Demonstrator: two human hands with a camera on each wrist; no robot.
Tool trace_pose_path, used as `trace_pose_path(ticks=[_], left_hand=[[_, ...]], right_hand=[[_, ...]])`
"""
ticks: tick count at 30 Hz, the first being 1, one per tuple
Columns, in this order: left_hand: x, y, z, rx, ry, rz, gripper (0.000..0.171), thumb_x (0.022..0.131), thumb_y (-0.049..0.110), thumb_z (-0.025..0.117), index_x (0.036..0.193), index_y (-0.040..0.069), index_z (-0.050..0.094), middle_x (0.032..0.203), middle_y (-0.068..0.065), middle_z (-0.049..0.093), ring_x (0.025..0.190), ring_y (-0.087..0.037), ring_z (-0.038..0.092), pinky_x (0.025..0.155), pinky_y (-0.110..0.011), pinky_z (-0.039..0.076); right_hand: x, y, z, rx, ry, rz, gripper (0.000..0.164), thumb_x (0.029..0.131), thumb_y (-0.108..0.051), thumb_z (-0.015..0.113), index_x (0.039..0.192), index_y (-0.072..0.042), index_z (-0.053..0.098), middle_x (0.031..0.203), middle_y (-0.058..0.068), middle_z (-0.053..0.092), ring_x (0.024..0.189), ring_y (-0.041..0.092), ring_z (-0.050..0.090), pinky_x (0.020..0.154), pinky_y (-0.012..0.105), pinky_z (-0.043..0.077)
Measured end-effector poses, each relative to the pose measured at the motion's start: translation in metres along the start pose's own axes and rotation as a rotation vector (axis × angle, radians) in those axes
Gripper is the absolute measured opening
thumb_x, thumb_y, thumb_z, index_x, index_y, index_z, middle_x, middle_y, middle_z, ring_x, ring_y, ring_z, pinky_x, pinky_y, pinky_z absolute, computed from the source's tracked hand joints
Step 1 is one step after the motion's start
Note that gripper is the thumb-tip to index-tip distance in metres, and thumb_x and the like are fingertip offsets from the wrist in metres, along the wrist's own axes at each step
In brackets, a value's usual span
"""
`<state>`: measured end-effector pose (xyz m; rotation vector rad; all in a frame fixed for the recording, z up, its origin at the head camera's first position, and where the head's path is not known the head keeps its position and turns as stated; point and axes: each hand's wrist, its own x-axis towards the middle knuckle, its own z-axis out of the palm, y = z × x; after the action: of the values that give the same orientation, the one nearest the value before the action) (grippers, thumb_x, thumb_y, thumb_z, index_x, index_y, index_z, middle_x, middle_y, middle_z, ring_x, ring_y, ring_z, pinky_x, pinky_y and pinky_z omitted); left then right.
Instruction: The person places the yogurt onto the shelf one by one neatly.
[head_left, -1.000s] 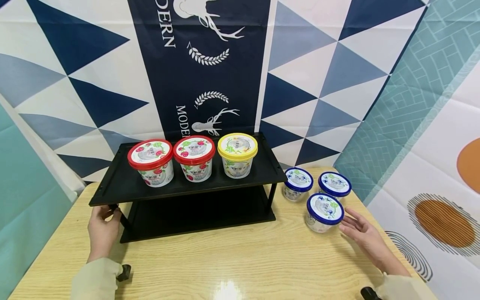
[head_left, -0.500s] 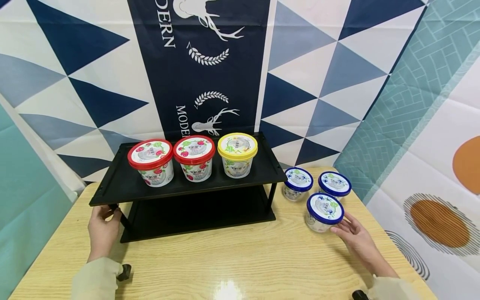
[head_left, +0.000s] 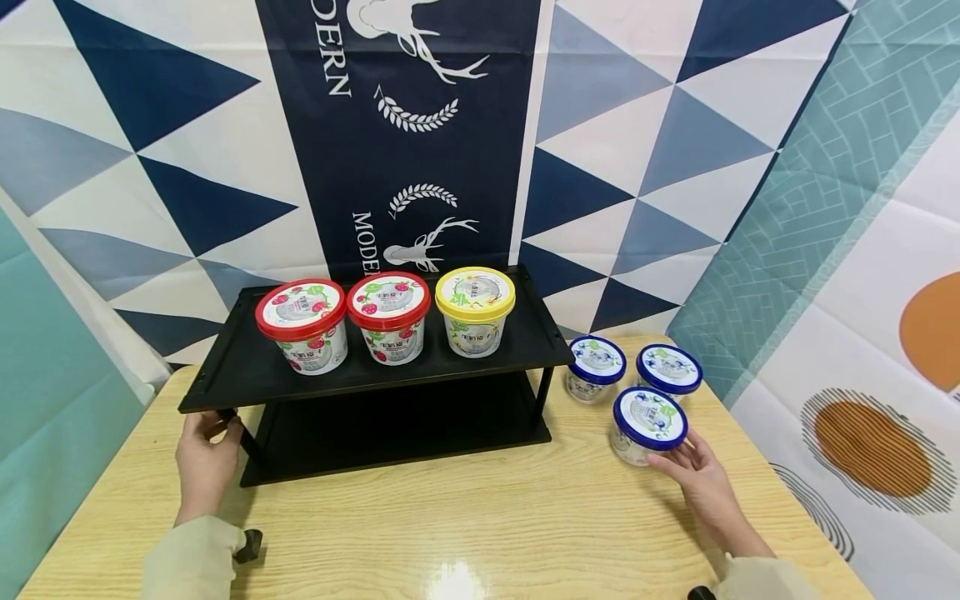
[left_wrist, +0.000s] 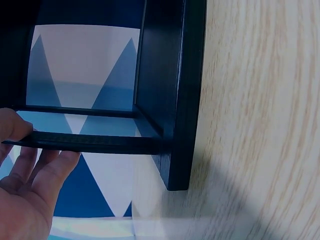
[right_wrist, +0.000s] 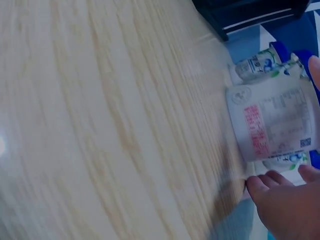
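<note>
On the left, my left hand [head_left: 206, 467] grips the front left post [left_wrist: 95, 143] of a black two-tier rack [head_left: 397, 462], thumb on one side and fingers on the other. My right hand [head_left: 701, 483] is at the nearest blue-lidded tub [head_left: 649, 425], which stands upright on the table at right. Its thumb lies by the tub's front and its fingers reach along the right side. In the right wrist view, a gap shows between the fingers [right_wrist: 265, 185] and the printed tub wall [right_wrist: 272, 120]. Two more blue-lidded tubs [head_left: 596, 362] [head_left: 670, 371] stand behind it.
Two red-lidded tubs [head_left: 302, 321] [head_left: 389, 312] and a yellow-lidded tub [head_left: 476, 308] stand in a row on the rack's upper shelf. The lower shelf [head_left: 397, 417] sits beneath. Patterned cloth [head_left: 600, 167] hangs behind the wooden table [head_left: 450, 517].
My right hand has moved left around the front of the nearest blue-lidded tub, its thumb now by the tub's front. The tub and my left hand have stayed in place.
</note>
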<state>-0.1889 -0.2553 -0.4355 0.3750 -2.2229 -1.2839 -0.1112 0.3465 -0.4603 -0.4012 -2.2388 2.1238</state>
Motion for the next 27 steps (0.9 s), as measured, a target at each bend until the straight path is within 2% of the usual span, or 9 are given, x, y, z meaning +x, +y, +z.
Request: trace_pose_path(ticks=[4,7,10,13,16,19,23,27], left_hand=[[0.000,-0.001,0.000,0.008,-0.014,-0.017,0.021,0.091,0.009,0.052,0.111,0.006,0.051,0.090,0.024,0.047,0.080,0.016,0.042,0.067,-0.001,0.038],[0.001,-0.002,-0.001,0.024,-0.034,-0.035,0.023,0.092,0.011,0.051,0.115,0.007,0.050,0.097,0.012,0.052,0.081,0.015,0.041,0.066,-0.001,0.038],[0.001,-0.002,-0.001,0.036,-0.047,-0.045,0.025,0.093,0.012,0.050,0.118,0.006,0.049,0.103,0.001,0.054,0.082,0.014,0.040,0.066,-0.002,0.037],[0.001,-0.002,-0.001,0.040,-0.049,-0.048,0.025,0.093,0.012,0.050,0.118,0.006,0.049,0.104,-0.001,0.053,0.082,0.014,0.040,0.067,-0.003,0.037],[0.001,-0.002,-0.001,0.037,-0.042,-0.046,0.024,0.093,0.012,0.050,0.116,0.006,0.049,0.101,0.004,0.053,0.081,0.014,0.040,0.069,-0.006,0.038],[0.001,-0.003,-0.001,0.034,-0.040,-0.043,0.024,0.093,0.012,0.050,0.116,0.007,0.050,0.099,0.008,0.052,0.081,0.014,0.040,0.071,-0.007,0.038],[0.001,-0.003,-0.001,0.036,-0.047,-0.049,0.024,0.093,0.013,0.050,0.117,0.007,0.050,0.101,0.006,0.052,0.082,0.014,0.040,0.071,-0.008,0.038],[0.000,-0.002,-0.001,0.039,-0.051,-0.054,0.024,0.094,0.013,0.050,0.117,0.007,0.050,0.104,0.000,0.053,0.082,0.014,0.039,0.071,-0.009,0.038]], right_hand=[[0.000,0.002,0.006,-0.010,0.046,0.017,0.097,0.086,-0.015,0.067,0.150,-0.010,-0.006,0.154,0.019,0.014,0.108,-0.007,0.040,0.082,0.001,0.039],[0.000,0.002,0.011,-0.028,0.078,0.040,0.100,0.085,-0.016,0.068,0.150,-0.010,-0.008,0.155,0.021,0.011,0.122,0.006,0.036,0.081,0.000,0.038],[0.000,0.002,0.016,-0.038,0.120,0.065,0.102,0.084,-0.018,0.070,0.150,-0.012,-0.006,0.156,0.017,0.013,0.133,0.018,0.029,0.081,0.000,0.036],[0.001,0.002,0.022,-0.035,0.172,0.058,0.100,0.082,-0.019,0.073,0.151,-0.015,0.002,0.151,0.009,0.025,0.130,0.014,0.033,0.082,0.000,0.036],[0.002,0.004,0.028,-0.057,0.219,0.023,0.093,0.080,-0.020,0.075,0.150,-0.013,0.014,0.133,-0.005,0.040,0.114,0.001,0.040,0.082,0.000,0.037],[0.003,0.005,0.032,-0.064,0.254,0.004,0.088,0.079,-0.020,0.076,0.147,-0.010,0.020,0.120,-0.015,0.042,0.111,-0.001,0.042,0.087,0.003,0.037],[0.004,0.005,0.036,-0.070,0.295,0.024,0.090,0.078,-0.021,0.077,0.148,-0.012,0.020,0.124,-0.013,0.040,0.123,0.006,0.038,0.101,0.010,0.033],[0.007,0.005,0.039,-0.082,0.318,0.037,0.093,0.077,-0.023,0.077,0.148,-0.014,0.019,0.132,-0.005,0.039,0.124,0.010,0.037,0.098,0.010,0.033]])
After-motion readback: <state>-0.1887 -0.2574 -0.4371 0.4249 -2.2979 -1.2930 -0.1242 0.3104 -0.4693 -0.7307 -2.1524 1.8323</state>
